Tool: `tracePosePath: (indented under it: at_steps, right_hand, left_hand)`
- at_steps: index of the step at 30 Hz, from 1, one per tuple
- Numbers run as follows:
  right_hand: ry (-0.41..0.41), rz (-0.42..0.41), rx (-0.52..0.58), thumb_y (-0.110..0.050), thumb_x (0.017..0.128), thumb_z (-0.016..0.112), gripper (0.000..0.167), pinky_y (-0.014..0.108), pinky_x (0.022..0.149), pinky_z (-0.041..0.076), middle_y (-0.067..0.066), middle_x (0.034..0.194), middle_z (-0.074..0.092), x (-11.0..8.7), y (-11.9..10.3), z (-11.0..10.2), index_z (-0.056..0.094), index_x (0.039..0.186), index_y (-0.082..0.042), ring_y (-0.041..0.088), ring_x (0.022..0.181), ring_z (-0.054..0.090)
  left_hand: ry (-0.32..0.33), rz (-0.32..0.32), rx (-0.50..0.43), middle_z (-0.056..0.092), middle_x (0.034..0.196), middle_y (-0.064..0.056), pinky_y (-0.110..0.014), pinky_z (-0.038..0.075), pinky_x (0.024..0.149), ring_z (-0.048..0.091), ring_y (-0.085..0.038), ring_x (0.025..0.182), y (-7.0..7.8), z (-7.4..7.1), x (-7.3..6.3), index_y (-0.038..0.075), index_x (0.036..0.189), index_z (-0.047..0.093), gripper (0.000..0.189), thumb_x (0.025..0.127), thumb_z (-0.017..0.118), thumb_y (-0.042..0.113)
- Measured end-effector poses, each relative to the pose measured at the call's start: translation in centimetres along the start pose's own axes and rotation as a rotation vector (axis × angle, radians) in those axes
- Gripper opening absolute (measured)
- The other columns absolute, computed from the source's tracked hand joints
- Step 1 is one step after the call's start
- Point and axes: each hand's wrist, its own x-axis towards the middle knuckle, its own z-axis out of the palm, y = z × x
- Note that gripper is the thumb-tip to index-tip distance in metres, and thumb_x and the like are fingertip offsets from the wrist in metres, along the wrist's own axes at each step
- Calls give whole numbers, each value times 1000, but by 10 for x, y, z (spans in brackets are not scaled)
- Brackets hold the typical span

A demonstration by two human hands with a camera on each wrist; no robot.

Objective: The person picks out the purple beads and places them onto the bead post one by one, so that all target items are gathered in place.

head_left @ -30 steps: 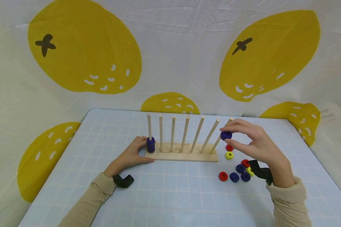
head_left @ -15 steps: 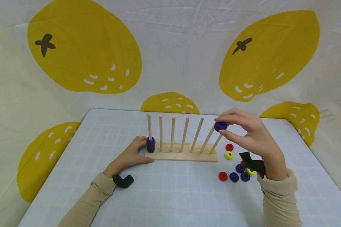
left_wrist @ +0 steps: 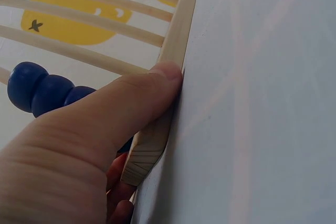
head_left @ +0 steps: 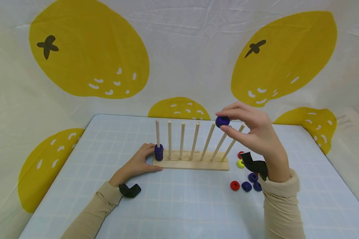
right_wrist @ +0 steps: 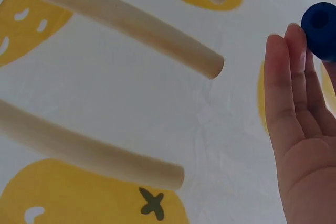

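A blue bead is pinched between the thumb and fingertips of my right hand, up at peg-top height near the right-hand pegs. The right wrist view shows the hole in this bead. My left hand grips the left end of a wooden peg board, thumb along the front and fingers behind. In the left wrist view the thumb presses on the base. Several blue beads are stacked on the leftmost peg; the other pegs stand bare.
Right of the board, loose beads lie on the table: a red bead, a blue bead, a yellow bead and others, some partly hidden by the right wrist and its black strap. A fruit-patterned cloth hangs behind.
My right hand has carried the blue bead up and to the left, from beside the rightmost peg to near the peg tops further left. The left hand and board have not moved.
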Motion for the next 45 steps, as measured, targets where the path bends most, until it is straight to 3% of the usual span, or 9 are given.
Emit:
tracePosePath:
  at_steps: [8, 15, 26, 33, 45]
  right_hand:
    - [34, 18, 105, -1, 87, 74, 25, 28, 83, 53, 15, 102, 67, 19, -4, 14, 69, 110, 9, 20, 88, 63]
    - [48, 48, 176, 19, 78, 70, 33, 32, 85, 53, 16, 104, 65, 33, -2, 26, 68, 110, 11, 23, 90, 62]
    - [83, 72, 262, 20, 81, 66, 31, 36, 87, 53, 18, 108, 63, 56, -1, 48, 67, 112, 11, 27, 92, 60]
    - [83, 46, 343, 17, 86, 62, 29, 39, 88, 53, 27, 111, 61, 68, 6, 63, 65, 114, 13, 29, 96, 61]
    - [65, 79, 451, 18, 85, 65, 30, 45, 86, 53, 20, 109, 65, 75, 27, 94, 65, 114, 14, 31, 92, 64]
  left_hand:
    - [13, 36, 9, 59, 128, -3, -50, 40, 99, 46, -21, 115, -3, 2, 0, 13, 127, 67, 65, 69, 92, 30]
    - [10, 37, 15, 58, 128, -2, -49, 39, 100, 46, -20, 116, -6, 2, 1, 13, 126, 68, 64, 69, 92, 30]
    - [12, 35, 11, 58, 129, -2, -50, 39, 100, 46, -20, 116, -5, 1, 0, 13, 127, 68, 65, 69, 92, 30]
    - [25, 64, 19, 59, 127, -2, -49, 40, 98, 46, -21, 115, -4, 1, 0, 12, 125, 68, 64, 68, 92, 29]
    - [16, 28, 9, 58, 129, -1, -49, 39, 99, 46, -19, 116, -6, 1, 0, 14, 127, 67, 65, 69, 92, 31]
